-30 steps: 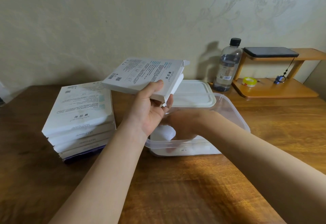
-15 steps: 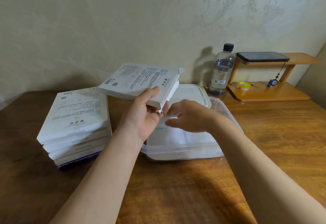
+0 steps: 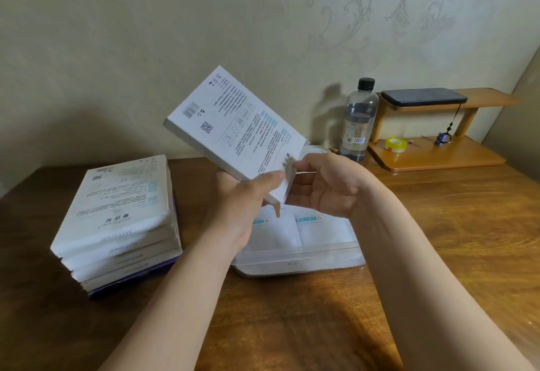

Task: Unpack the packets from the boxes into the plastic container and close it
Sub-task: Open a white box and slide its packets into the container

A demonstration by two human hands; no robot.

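Note:
My left hand grips a flat white box by its lower open end, tilted steeply with that end down over the clear plastic container. My right hand is at the box's open end, its fingers curled and pinching something thin and white there. Two white packets with teal labels lie flat inside the container. The container's white lid lies behind it, mostly hidden by the box and my hands. A stack of several white boxes stands to the left on the wooden table.
A water bottle stands behind the container. At the back right a wooden shelf carries a roll of yellow tape, a small blue item on a cord, and a black phone on top. The wall is close behind.
The box has swung from nearly flat to steeply tilted, open end down. My right hand rose out of the container to the box's open end and now pinches there.

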